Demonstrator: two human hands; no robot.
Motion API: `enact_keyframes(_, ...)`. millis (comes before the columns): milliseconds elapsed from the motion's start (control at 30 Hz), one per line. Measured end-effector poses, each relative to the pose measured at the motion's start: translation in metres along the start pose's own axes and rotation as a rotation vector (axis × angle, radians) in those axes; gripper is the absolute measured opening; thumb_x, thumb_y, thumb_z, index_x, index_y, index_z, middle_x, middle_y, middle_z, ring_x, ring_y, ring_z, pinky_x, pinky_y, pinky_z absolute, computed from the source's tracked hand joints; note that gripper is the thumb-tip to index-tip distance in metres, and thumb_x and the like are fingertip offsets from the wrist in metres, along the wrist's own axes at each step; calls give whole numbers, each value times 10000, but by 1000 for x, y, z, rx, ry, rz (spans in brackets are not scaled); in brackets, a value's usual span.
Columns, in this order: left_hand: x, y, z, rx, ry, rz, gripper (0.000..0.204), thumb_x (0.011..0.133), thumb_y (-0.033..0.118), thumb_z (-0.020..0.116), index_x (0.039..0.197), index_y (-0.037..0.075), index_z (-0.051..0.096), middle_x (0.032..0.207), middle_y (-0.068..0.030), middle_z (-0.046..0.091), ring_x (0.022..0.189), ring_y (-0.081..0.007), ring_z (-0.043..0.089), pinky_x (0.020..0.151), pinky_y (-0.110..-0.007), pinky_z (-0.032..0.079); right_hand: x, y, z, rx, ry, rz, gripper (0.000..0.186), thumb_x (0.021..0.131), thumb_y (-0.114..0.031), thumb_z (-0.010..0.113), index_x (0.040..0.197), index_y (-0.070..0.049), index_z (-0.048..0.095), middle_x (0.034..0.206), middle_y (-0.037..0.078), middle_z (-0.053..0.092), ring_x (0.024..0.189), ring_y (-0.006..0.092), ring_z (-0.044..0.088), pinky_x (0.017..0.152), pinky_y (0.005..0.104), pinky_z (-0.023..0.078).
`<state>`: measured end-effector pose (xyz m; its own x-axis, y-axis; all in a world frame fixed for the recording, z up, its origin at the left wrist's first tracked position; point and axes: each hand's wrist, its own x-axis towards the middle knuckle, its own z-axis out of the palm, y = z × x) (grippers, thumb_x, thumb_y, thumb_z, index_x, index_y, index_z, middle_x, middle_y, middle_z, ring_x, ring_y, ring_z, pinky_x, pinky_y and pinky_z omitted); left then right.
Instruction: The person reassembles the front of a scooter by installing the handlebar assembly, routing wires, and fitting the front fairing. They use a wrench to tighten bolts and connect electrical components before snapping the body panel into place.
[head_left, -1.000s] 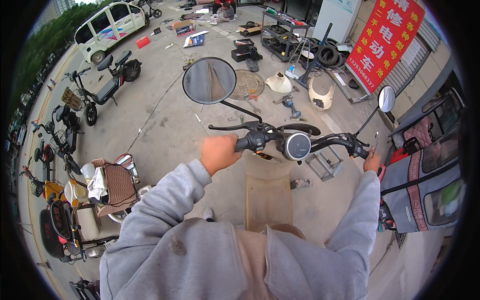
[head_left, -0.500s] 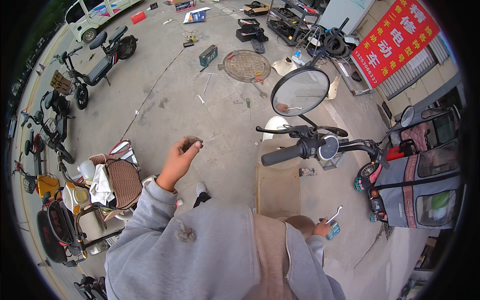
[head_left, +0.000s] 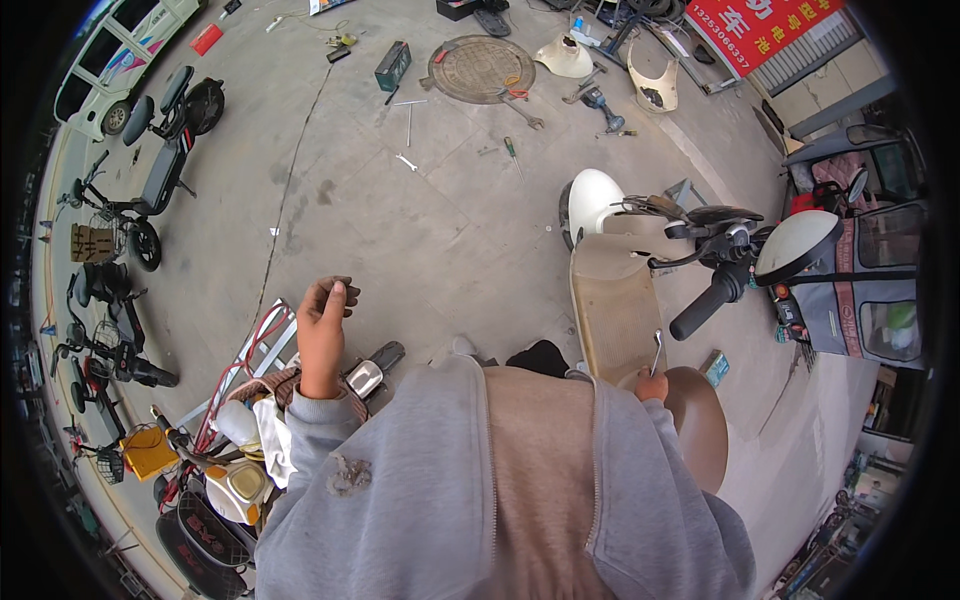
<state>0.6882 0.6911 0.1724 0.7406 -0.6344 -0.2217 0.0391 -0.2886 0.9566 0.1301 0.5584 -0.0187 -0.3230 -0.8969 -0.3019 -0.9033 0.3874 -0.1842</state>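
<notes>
A slim, silver metal wrench (head_left: 658, 345) stands up out of the person's right hand (head_left: 652, 385), its lower part inside the closed fist and its upper part showing above the fingers. Behind the wrench in the view lies the beige, ribbed footboard (head_left: 622, 310) of an electric scooter, and the scooter's smooth brown seat (head_left: 700, 425) is just beside the right sleeve. The black rubber handlebar grip (head_left: 706, 303) is apart from that fist, farther forward and to the right.

The left hand (head_left: 328, 300) is raised, well apart from the scooter, with its forearm upright and its darkened fingers loosely curled near the thumb; at this angle I cannot tell whether they pinch anything small. The right arm hangs low, close to the body.

Grey paving (head_left: 450, 240) spreads ahead. On it lie a green-handled screwdriver (head_left: 513, 155), a thin metal T-shaped tool (head_left: 409, 118) and a blue-and-black power drill (head_left: 603, 108), near a round brown manhole cover (head_left: 470, 75). Parked two-wheelers line the left side, beyond them a white van (head_left: 100, 60); at right stand a grey-covered three-wheeler (head_left: 870, 290) and a red banner (head_left: 770, 30).
</notes>
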Motion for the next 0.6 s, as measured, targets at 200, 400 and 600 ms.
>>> enact_keyframes(200,52,-8,-14,-21,-34,-32,246,963,239,560,1041,19,636,899,-55,678,813,-119,594,732,-262,445,-10,-10,34,-142,-107,138,438,836,-359,569,876,63,680,915,294,661,935,438,644,821,495,492)
enact_keyframes(400,120,4,-16,-3,-42,-23,259,965,228,556,1046,-7,628,886,-70,666,823,-132,600,739,-275,458,13,-34,95,-121,-275,446,457,829,-355,565,1006,52,676,996,295,658,976,423,644,857,474,497)
enact_keyframes(600,210,54,-15,127,-44,-36,261,974,239,543,1049,6,634,879,-62,659,833,-132,600,748,-275,458,58,-194,144,-85,-400,160,436,868,-360,541,1024,24,676,1099,298,624,1085,419,594,920,491,468)
